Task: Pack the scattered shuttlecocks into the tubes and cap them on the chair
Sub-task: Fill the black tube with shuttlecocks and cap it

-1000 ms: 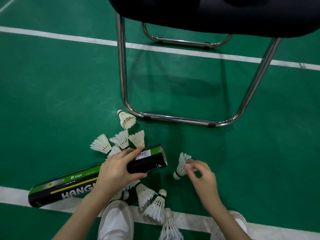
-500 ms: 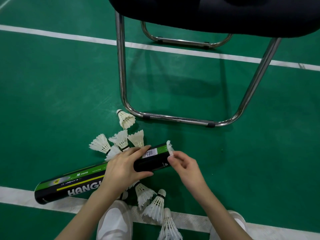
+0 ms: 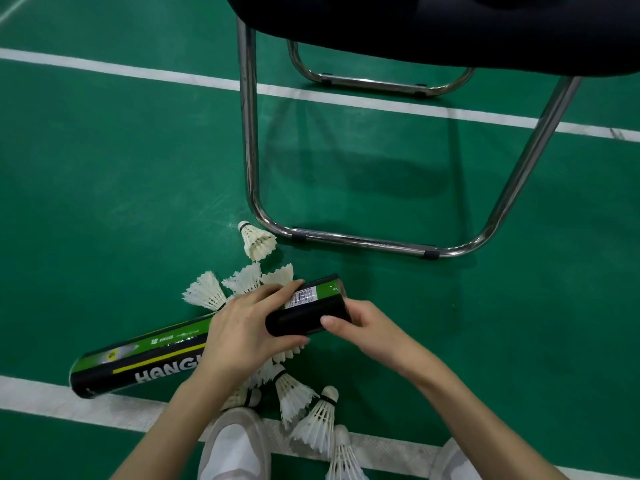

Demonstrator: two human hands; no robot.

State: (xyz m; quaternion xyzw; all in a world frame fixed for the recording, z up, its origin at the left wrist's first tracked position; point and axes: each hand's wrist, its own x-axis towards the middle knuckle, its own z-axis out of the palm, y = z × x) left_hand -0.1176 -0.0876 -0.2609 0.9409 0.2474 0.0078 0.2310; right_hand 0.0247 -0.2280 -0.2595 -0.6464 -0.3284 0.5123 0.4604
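Note:
A long black and green shuttlecock tube lies slanted just above the green floor, its open end up right near the chair. My left hand grips the tube around its upper part. My right hand is at the tube's open mouth, thumb along the black side and fingers curled at the rim; the shuttlecock it carried is no longer visible. Several white feather shuttlecocks lie scattered: one near the chair leg, a cluster behind my left hand, more below the tube.
A black-seated chair with a chrome tube frame stands directly ahead. White court lines cross the floor. My white shoes are at the bottom edge among the shuttlecocks.
My right hand picked up a shuttlecock from the floor on the right, brought it to the tube's open end, and it has gone out of sight into the mouth. The tube shifted slightly right.

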